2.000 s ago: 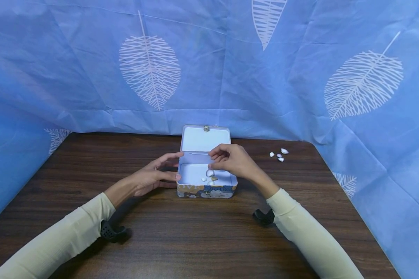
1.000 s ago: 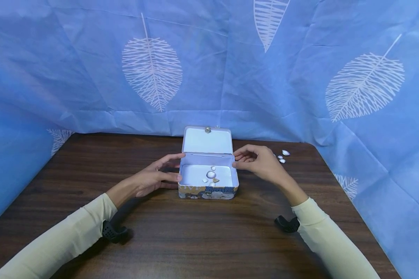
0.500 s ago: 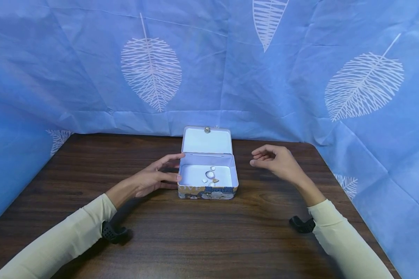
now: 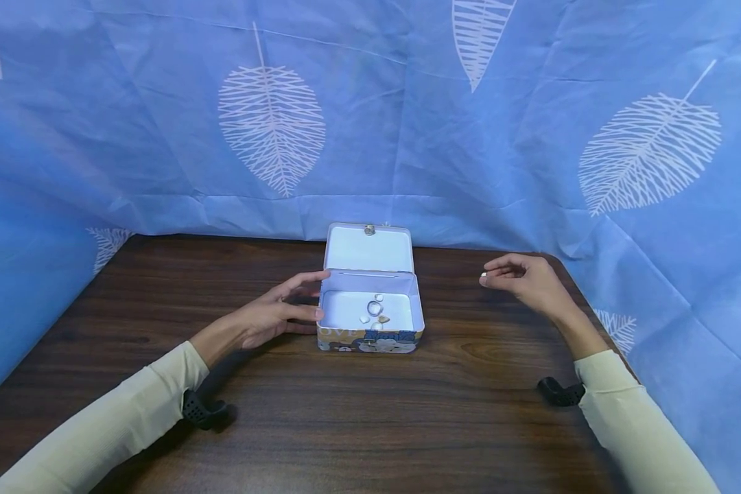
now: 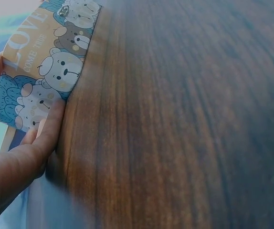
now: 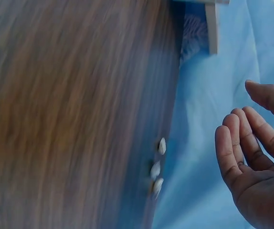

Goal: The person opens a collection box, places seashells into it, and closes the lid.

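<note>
My left hand [image 4: 265,314] rests its fingertips against the left side of a small hinged tin [image 4: 339,342] with cartoon bears and lettering on its front. Its lid [image 4: 370,250] stands raised at the back. In the left wrist view, one finger [image 5: 55,114] lies low against the decorated face. Several small shells, white and tan, lie inside the tin, among them a round one [image 4: 374,309]. Over by the table's right back corner, my right hand [image 4: 521,278] has loosely bent fingers. In the right wrist view it holds nothing; shells [image 6: 155,170] lie on the tabletop near it.
The tin stands on a dark wooden table [image 4: 370,418]. Behind and beside the table hangs a blue cloth [image 4: 395,137] with white leaf prints. Black wrist straps [image 4: 204,412] sit on both sleeved forearms.
My right hand has moved from above the tin out to the right, to the loose shells, and now covers most of them in the head view. A small shell lies in the tin's back. My left hand stays.
</note>
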{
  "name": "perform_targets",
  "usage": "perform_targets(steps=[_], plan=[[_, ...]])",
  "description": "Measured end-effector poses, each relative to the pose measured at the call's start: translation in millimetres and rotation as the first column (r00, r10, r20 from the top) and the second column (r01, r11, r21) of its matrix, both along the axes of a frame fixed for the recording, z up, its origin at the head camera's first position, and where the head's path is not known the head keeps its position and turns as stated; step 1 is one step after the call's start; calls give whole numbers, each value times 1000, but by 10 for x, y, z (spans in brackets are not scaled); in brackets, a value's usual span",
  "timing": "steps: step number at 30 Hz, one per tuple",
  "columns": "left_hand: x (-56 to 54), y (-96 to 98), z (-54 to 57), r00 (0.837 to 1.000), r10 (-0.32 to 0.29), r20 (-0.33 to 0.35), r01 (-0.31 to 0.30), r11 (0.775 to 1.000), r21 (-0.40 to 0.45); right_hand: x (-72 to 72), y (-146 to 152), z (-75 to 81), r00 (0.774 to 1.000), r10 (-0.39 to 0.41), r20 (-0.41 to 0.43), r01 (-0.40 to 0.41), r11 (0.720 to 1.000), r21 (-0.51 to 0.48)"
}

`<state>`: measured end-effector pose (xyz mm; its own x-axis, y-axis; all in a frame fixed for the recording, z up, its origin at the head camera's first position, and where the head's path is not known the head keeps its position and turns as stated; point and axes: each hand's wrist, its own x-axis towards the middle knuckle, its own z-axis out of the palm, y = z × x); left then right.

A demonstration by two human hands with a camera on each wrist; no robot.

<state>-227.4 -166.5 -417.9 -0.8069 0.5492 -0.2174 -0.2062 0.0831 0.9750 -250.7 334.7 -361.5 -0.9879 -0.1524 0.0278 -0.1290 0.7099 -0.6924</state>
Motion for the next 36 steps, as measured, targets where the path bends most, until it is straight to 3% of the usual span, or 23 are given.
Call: perform_targets(steps=[11,18,28,36], plan=[[-3,7,2,1000,8,1,-8,1000,6,-195,361,-175,998,-43,43,43,999,-13],[-7,18,-4,1000,15,0,-15,1000,-3,-335,546,-261,989,-67,131,80,992,-101],[-3,28,-17,1000,23,4,-23,1000,-11,-418,620,-319,977,-77,198,74,997,26],[-1,20,-6,1000,26,-1,-26,1000,-14,-473,647,-358,968,-90,234,80,995,52]])
